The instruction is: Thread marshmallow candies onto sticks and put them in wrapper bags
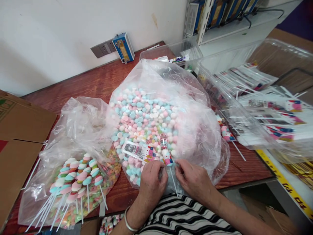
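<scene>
Between my two hands stands a marshmallow lollipop (167, 156) in a printed clear wrapper, its white stick (174, 182) pointing down toward me. My left hand (153, 179) is closed in a pinch just left of the wrapper's lower end. On the other side, my right hand (194, 178) pinches close to the same spot. What lies in either pinch is too small to make out. A flat printed wrapper (138, 150) rests on a large clear bag (195, 130) of pastel candies (139, 114), just beyond my left hand.
Unwrapped marshmallow lollipops (75, 176) lie on another plastic bag (80, 114) at left, beside a cardboard box (22, 137). At right, a clear bin (234, 114) holds several printed wrappers and sticks. One wrapped lollipop (226, 132) lies beside it on the wooden table (85, 81).
</scene>
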`<state>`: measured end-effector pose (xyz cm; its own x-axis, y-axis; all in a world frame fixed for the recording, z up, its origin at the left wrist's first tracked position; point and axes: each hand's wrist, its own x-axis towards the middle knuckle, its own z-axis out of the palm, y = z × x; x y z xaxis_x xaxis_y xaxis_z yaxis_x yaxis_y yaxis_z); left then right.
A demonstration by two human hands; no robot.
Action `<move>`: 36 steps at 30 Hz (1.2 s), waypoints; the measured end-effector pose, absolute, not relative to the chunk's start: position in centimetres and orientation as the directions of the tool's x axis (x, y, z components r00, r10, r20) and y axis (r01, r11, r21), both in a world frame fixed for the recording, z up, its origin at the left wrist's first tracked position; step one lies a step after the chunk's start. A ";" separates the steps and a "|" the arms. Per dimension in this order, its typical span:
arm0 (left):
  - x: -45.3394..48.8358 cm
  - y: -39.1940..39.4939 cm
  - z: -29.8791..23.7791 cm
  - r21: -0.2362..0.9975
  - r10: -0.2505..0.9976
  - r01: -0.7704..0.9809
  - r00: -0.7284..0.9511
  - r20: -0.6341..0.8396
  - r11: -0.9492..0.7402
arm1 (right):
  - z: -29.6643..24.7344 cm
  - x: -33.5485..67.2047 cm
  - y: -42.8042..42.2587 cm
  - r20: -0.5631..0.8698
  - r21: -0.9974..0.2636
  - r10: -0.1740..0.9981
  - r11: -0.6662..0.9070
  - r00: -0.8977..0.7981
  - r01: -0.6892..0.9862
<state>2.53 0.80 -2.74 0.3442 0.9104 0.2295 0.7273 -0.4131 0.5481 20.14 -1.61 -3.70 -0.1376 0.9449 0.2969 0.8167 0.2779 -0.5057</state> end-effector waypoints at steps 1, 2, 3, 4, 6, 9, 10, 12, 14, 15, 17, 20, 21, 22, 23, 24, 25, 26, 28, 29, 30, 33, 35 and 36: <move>2.6 0.8 -2.7 0.528 0.912 0.744 0.338 0.231 -0.410 | -3.7 20.1 -1.5 0.297 -0.499 0.945 0.276 -0.137 0.821; 2.7 0.9 -2.7 0.502 0.913 0.763 0.335 0.233 -0.407 | -3.8 20.0 -1.3 0.295 -0.491 0.945 0.276 -0.141 0.826; 2.7 1.0 -2.7 0.473 0.914 0.782 0.333 0.234 -0.406 | -3.8 19.9 -1.2 0.289 -0.481 0.946 0.276 -0.146 0.832; 2.8 1.0 -2.6 0.444 0.913 0.798 0.333 0.236 -0.406 | -3.8 19.9 -1.1 0.280 -0.471 0.948 0.273 -0.151 0.839; 3.0 1.2 -2.6 0.404 0.910 0.817 0.342 0.234 -0.411 | -3.9 19.7 -0.9 0.262 -0.451 0.952 0.265 -0.157 0.852; 3.2 1.5 -2.6 0.383 0.906 0.823 0.353 0.232 -0.419 | -4.2 19.6 -0.7 0.255 -0.435 0.953 0.266 -0.166 0.860; 3.3 1.6 -2.6 0.381 0.905 0.823 0.354 0.235 -0.421 | -4.3 19.5 -0.6 0.258 -0.433 0.952 0.269 -0.167 0.860; 3.3 1.7 -2.7 0.385 0.903 0.819 0.353 0.244 -0.424 | -4.5 19.5 -0.5 0.263 -0.435 0.950 0.273 -0.169 0.858; 3.3 1.7 -2.7 0.409 0.905 0.810 0.349 0.242 -0.421 | -4.5 19.4 -0.5 0.268 -0.440 0.949 0.273 -0.165 0.855; 3.3 1.7 -2.7 0.428 0.910 0.804 0.344 0.233 -0.413 | -4.5 19.4 -0.5 0.270 -0.444 0.949 0.273 -0.164 0.853; 3.2 1.7 -2.8 0.477 0.921 0.788 0.326 0.212 -0.388 | -4.3 19.5 -0.6 0.267 -0.452 0.950 0.273 -0.163 0.849; 3.0 1.6 -2.9 0.564 0.935 0.747 0.301 0.186 -0.353 | -4.1 19.5 -0.8 0.268 -0.476 0.951 0.269 -0.153 0.837; 3.0 1.6 -2.9 0.591 0.938 0.730 0.296 0.180 -0.344 | -4.1 19.5 -0.9 0.273 -0.486 0.951 0.268 -0.146 0.832; 3.0 1.6 -2.8 0.615 0.941 0.714 0.292 0.173 -0.334 | -4.1 19.6 -0.9 0.279 -0.493 0.950 0.267 -0.141 0.828; 2.9 1.6 -2.8 0.637 0.943 0.699 0.288 0.164 -0.324 | -4.0 19.6 -1.0 0.286 -0.500 0.949 0.269 -0.136 0.823; 2.9 1.6 -2.8 0.656 0.946 0.687 0.285 0.154 -0.314 | -4.0 19.6 -1.0 0.290 -0.505 0.947 0.273 -0.136 0.819; 2.9 1.6 -2.7 0.671 0.948 0.676 0.281 0.147 -0.304 | -4.0 19.6 -1.0 0.292 -0.511 0.946 0.277 -0.139 0.814; 2.9 1.5 -2.7 0.683 0.950 0.668 0.277 0.142 -0.296 | -4.0 19.7 -0.9 0.293 -0.516 0.946 0.281 -0.142 0.809; 2.9 1.5 -2.8 0.695 0.953 0.660 0.272 0.133 -0.286 | -3.9 19.7 -0.9 0.300 -0.520 0.942 0.293 -0.150 0.802; 2.9 1.5 -2.8 0.697 0.954 0.660 0.269 0.130 -0.281 | -3.8 19.7 -0.8 0.306 -0.517 0.940 0.299 -0.153 0.802; 2.9 1.5 -2.8 0.697 0.956 0.662 0.267 0.125 -0.276 | -3.8 19.7 -0.8 0.312 -0.509 0.937 0.305 -0.158 0.805; 2.9 1.5 -2.8 0.701 0.958 0.662 0.262 0.115 -0.265 | -3.8 19.7 -0.8 0.330 -0.480 0.927 0.329 -0.180 0.813; 2.9 1.6 -2.8 0.708 0.959 0.657 0.258 0.115 -0.261 | -3.8 19.7 -0.8 0.339 -0.463 0.921 0.342 -0.193 0.818; 2.9 1.6 -2.7 0.710 0.960 0.654 0.257 0.115 -0.260 | -3.8 19.8 -0.8 0.345 -0.455 0.918 0.347 -0.196 0.820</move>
